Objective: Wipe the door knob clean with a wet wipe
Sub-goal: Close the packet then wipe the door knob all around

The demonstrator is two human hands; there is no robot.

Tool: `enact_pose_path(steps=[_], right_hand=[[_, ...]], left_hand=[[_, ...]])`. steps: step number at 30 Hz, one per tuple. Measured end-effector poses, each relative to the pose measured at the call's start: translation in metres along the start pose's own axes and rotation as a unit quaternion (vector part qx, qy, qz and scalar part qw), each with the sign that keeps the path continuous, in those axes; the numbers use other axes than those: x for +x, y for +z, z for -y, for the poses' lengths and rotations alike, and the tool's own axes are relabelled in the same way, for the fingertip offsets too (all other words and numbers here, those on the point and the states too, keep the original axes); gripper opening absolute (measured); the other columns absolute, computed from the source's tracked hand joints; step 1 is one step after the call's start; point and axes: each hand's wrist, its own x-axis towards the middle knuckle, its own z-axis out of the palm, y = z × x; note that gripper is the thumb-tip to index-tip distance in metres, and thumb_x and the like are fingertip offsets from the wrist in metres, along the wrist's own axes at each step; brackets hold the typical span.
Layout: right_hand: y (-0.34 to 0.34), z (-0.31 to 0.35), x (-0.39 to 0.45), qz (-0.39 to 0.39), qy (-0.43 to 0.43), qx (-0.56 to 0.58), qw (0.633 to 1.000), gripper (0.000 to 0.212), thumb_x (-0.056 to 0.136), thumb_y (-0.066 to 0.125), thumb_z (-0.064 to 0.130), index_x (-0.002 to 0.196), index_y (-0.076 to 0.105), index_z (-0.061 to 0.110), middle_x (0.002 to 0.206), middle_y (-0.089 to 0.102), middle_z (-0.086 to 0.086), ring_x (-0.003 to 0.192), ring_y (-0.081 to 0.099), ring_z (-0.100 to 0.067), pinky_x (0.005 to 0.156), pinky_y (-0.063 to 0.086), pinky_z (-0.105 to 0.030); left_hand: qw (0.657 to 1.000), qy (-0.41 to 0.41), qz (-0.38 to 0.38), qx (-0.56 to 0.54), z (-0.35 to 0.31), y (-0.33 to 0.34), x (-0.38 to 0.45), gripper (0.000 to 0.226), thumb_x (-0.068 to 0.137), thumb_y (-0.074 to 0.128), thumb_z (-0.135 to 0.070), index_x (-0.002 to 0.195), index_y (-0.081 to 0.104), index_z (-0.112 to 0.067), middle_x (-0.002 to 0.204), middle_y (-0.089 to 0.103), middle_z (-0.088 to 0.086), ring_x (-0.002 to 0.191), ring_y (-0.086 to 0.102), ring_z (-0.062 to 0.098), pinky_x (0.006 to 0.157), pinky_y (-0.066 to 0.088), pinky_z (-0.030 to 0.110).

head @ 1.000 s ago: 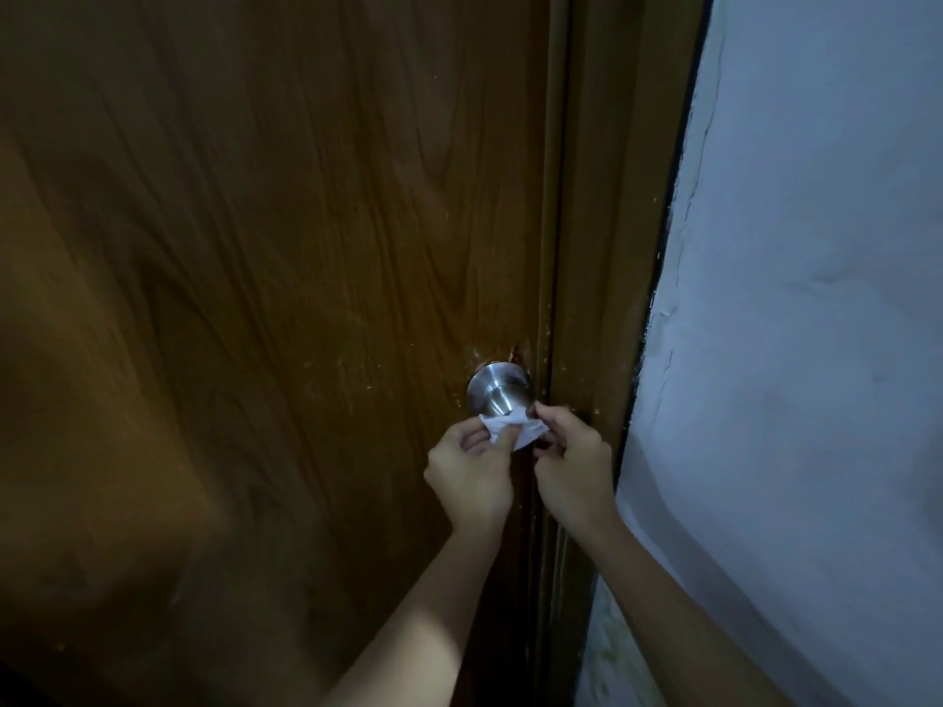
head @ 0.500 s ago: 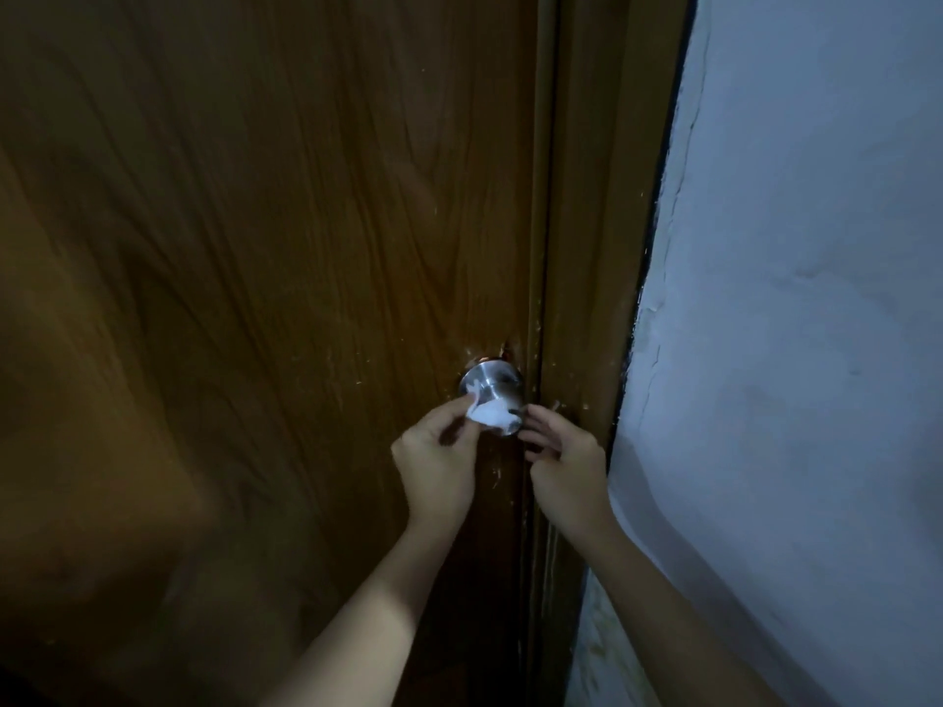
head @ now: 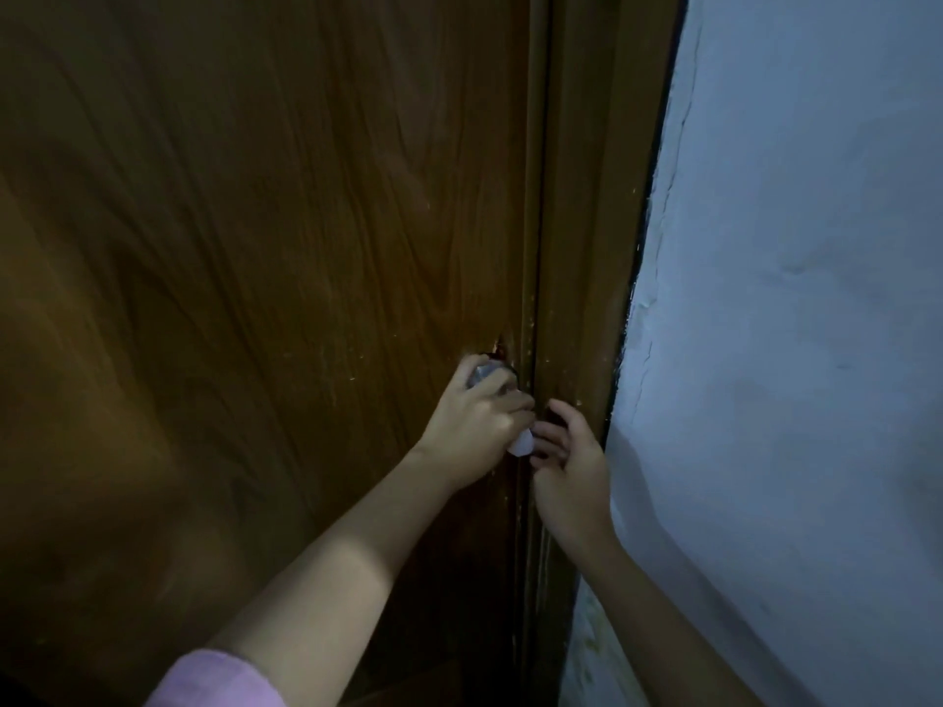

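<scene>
A round silver door knob (head: 485, 374) sits on the brown wooden door (head: 255, 247) close to its right edge. My left hand (head: 477, 421) is wrapped over the knob from below and covers most of it. A white wet wipe (head: 521, 443) is held under that hand, and only a small corner sticks out at the palm's lower right. My right hand (head: 569, 464) hovers just right of the knob, in front of the door frame, fingers curled and apart, holding nothing.
The brown door frame (head: 576, 247) runs vertically right of the knob. A pale painted wall (head: 791, 349) fills the right side. The scene is dim. A pink sleeve (head: 214, 681) shows at the bottom.
My left hand has moved up over the knob with the wipe, hiding most of both. My right hand has let go of the wipe and drawn back slightly to the right.
</scene>
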Motion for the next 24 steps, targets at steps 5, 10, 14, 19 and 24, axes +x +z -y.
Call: enact_pose_path(steps=[5, 10, 14, 19, 24], right_hand=[[-0.003, -0.008, -0.008, 0.007, -0.005, -0.011, 1.000, 0.065, 0.078, 0.052, -0.016, 0.131, 0.040, 0.018, 0.109, 0.063, -0.006, 0.100, 0.061, -0.015, 0.085, 0.054, -0.033], [-0.002, -0.012, -0.012, 0.012, -0.013, -0.061, 0.998, 0.044, 0.083, 0.046, -0.011, 0.118, 0.053, 0.016, 0.100, 0.064, 0.001, 0.093, 0.062, -0.011, 0.082, 0.054, -0.031], [0.009, -0.002, -0.023, 0.097, -0.010, -0.020, 0.995, 0.022, 0.091, 0.049, 0.009, 0.099, 0.061, 0.025, 0.095, 0.066, 0.010, 0.086, 0.066, -0.006, 0.071, 0.057, -0.024], [0.016, 0.008, -0.029, 0.165, 0.080, 0.256, 0.949, 0.033, 0.087, 0.055, 0.012, 0.118, 0.060, 0.021, 0.114, 0.068, 0.003, 0.105, 0.063, -0.011, 0.083, 0.054, -0.034], [0.009, 0.011, -0.022, 0.066, 0.056, 0.283, 0.955, 0.030, 0.076, 0.065, 0.008, 0.106, 0.068, 0.011, 0.106, 0.072, -0.004, 0.103, 0.065, -0.016, 0.086, 0.051, -0.032]], left_hand=[[0.994, 0.031, 0.043, 0.091, -0.006, 0.006, -0.021, 0.026, 0.048, 0.080, -0.038, 0.072, 0.071, -0.042, 0.096, 0.071, -0.020, 0.119, 0.055, 0.013, 0.101, 0.025, 0.053], [0.995, -0.064, -0.038, 0.070, 0.022, 0.011, -0.057, 0.025, 0.052, 0.080, -0.026, 0.075, 0.072, -0.035, 0.098, 0.072, -0.016, 0.128, 0.035, 0.015, 0.094, 0.038, 0.060], [0.971, -0.160, -0.152, -0.095, 0.023, 0.016, -0.077, 0.018, 0.076, 0.059, -0.027, 0.091, 0.069, -0.031, 0.100, 0.072, -0.014, 0.125, 0.039, 0.011, 0.097, 0.017, 0.044], [0.910, -0.240, -0.195, -0.277, -0.016, 0.007, -0.070, 0.030, 0.085, 0.050, -0.027, 0.113, 0.059, -0.029, 0.114, 0.067, -0.010, 0.123, 0.041, 0.007, 0.094, 0.022, 0.030], [0.890, -0.209, -0.155, -0.375, -0.027, 0.007, -0.067, 0.043, 0.089, 0.044, -0.027, 0.132, 0.043, -0.026, 0.132, 0.051, -0.013, 0.129, 0.035, 0.000, 0.098, 0.032, 0.025]])
